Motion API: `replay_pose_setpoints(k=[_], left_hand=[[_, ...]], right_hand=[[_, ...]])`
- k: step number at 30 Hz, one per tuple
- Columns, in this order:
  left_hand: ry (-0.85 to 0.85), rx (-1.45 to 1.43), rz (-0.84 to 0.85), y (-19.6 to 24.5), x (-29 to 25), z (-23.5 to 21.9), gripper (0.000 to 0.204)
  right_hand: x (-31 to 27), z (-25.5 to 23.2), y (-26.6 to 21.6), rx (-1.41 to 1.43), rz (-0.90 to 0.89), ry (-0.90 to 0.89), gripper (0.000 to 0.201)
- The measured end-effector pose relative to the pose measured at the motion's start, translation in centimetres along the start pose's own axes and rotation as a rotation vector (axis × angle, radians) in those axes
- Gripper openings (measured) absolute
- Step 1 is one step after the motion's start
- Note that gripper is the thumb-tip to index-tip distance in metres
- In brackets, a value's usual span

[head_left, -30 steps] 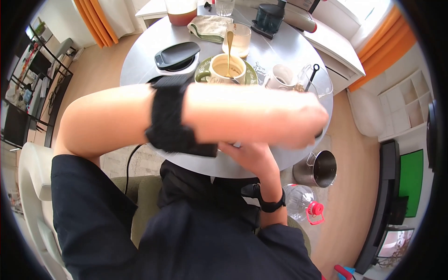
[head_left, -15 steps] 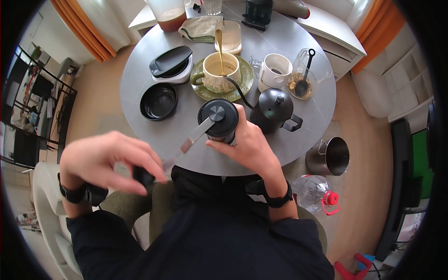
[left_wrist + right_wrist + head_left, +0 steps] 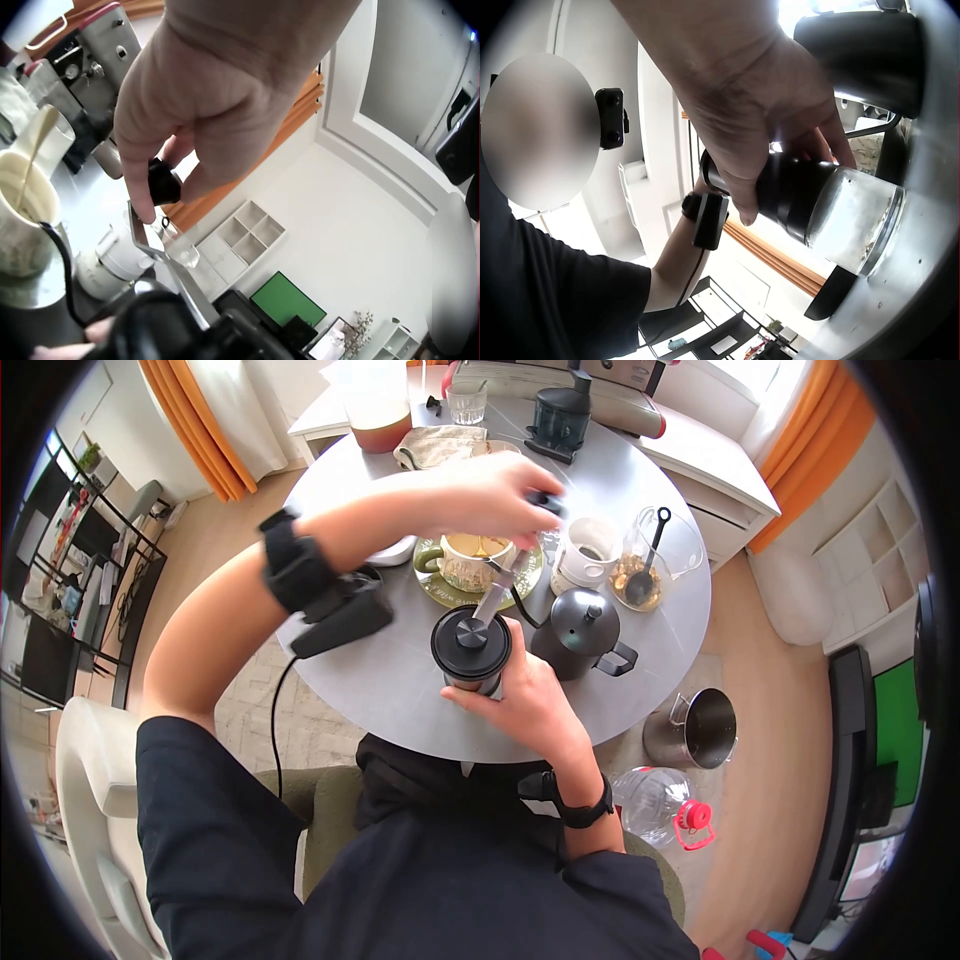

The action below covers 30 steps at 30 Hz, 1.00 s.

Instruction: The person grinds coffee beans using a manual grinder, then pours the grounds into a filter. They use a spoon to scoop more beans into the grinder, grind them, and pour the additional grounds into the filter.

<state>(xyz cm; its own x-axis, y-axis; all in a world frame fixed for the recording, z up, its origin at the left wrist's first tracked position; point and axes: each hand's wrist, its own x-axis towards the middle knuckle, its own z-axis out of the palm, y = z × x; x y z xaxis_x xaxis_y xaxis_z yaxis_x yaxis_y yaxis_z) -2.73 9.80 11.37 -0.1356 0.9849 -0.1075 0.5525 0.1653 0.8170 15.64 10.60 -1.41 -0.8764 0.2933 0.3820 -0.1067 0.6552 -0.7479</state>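
Note:
A black hand grinder [image 3: 470,643] with a metal crank arm [image 3: 493,600] stands upright at the table's near side. My right hand [image 3: 538,698] grips its body; in the right wrist view, the hand [image 3: 757,127] wraps the black upper part, above a clear jar [image 3: 851,217]. My left hand [image 3: 490,495] pinches the black crank knob [image 3: 546,502], with the crank pointing away from me. The left wrist view shows the thumb and fingers of that hand [image 3: 202,105] around the knob [image 3: 163,182]. The left forearm hides part of the table.
Behind the grinder are a cream mug [image 3: 465,563] on a green plate [image 3: 440,590] and a white cup [image 3: 590,550]. A black gooseneck kettle [image 3: 578,630] is close on the right, before a glass [image 3: 640,595] holding a black spoon. A metal bin [image 3: 690,728] is beside the table.
My left hand has swung the crank from the near left to the far side, after passing over the grinder from the right earlier. My right hand keeps its grip on the body.

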Motion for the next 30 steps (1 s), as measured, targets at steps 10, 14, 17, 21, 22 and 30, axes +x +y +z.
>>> replay_pose_setpoints(k=[10, 14, 17, 21, 22, 30], left_hand=[[-0.519, 0.214, 0.432, 6.5, -6.6, 9.3, 0.023], [-0.85, 0.13, 0.343, 5.5, -12.6, 5.4, 0.027], [-0.844, -0.012, 0.15, 3.2, -15.8, 1.4, 0.027], [-0.443, -0.006, -0.244, -0.1, -19.4, -3.2, 0.031], [-0.365, 0.015, -0.293, -0.3, -19.1, -4.1, 0.032], [0.076, 0.06, -0.157, -3.3, -8.0, -5.8, 0.039]], right_hand=[[-0.3, -0.9, -0.4, -0.05, -0.028, -0.062, 0.086], [0.0, 0.1, 0.2, 0.0, -0.007, -0.027, 0.076], [0.0, -0.5, -0.5, -0.019, 0.001, -0.016, 0.068], [0.0, -0.1, 0.1, 0.018, 0.03, -0.026, 0.068], [0.0, 0.0, 0.1, 0.021, 0.032, -0.033, 0.068], [-0.1, 0.1, -0.1, -0.025, 0.002, 0.017, 0.067]])
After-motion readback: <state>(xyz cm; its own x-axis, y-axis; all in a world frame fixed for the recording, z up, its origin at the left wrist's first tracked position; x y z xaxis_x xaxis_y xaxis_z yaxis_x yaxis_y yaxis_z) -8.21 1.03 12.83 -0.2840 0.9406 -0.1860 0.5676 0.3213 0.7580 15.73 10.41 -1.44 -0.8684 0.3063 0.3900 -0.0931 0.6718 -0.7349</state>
